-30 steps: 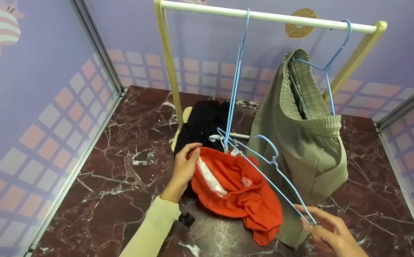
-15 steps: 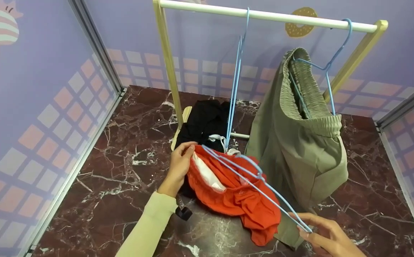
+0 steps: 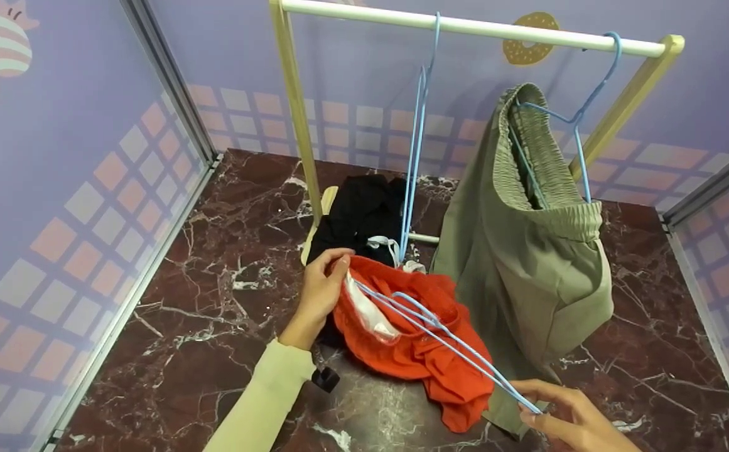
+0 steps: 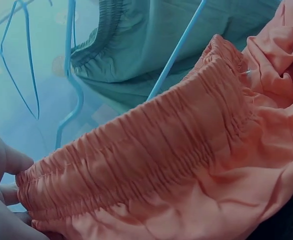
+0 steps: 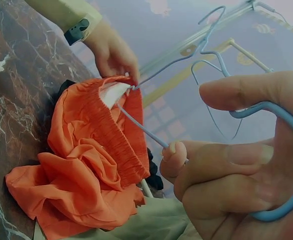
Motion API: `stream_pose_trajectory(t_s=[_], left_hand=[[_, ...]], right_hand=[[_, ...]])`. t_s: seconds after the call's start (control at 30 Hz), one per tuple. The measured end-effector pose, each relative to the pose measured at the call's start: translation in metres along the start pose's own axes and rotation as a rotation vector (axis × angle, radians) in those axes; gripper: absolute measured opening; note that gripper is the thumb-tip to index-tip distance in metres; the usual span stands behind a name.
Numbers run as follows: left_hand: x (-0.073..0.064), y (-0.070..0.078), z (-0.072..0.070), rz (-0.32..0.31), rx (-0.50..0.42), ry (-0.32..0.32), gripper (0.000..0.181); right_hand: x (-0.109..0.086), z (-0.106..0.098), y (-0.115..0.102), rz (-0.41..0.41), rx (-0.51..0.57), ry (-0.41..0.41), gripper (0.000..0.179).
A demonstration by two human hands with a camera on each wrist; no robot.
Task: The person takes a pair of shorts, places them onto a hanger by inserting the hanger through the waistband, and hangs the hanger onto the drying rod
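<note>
Below the top rail of the rack (image 3: 477, 27), towards its left end, the red garment (image 3: 395, 369) gapes at the waistband; the left hand (image 3: 320, 285) pinches that rim; the right hand (image 3: 568, 415), fingers curled, grips one end of the blue hanger (image 3: 518, 397); a second ago the hanger's far corner lay beyond the rim, and now it is inside the opening, so hanger and waistband look engaged at this one end only.

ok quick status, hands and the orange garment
Left hand pinches the waistband of the orange garment. Right hand grips blue hanger, far end at that waistband. Nothing obvious in the way.
</note>
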State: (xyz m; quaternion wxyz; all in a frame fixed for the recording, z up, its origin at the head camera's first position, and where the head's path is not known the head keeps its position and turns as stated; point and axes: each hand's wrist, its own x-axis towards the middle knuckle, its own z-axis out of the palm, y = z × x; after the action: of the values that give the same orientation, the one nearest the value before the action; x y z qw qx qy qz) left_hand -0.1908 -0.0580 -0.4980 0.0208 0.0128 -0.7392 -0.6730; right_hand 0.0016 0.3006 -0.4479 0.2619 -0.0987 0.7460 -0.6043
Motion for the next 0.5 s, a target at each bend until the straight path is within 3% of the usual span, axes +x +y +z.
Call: stream_pose_trajectory(t_s=[0.27, 0.5], left_hand=[[-0.009, 0.011, 0.004, 0.147, 0.183, -0.003, 0.017], [-0.017, 0.019, 0.004, 0.270, 0.269, -0.020, 0.015]], right_hand=[[0.002, 0.003, -0.005, 0.041, 0.016, -0.006, 0.036], [0.004, 0.006, -0.008, 0.028, 0.033, -0.007, 0.036]])
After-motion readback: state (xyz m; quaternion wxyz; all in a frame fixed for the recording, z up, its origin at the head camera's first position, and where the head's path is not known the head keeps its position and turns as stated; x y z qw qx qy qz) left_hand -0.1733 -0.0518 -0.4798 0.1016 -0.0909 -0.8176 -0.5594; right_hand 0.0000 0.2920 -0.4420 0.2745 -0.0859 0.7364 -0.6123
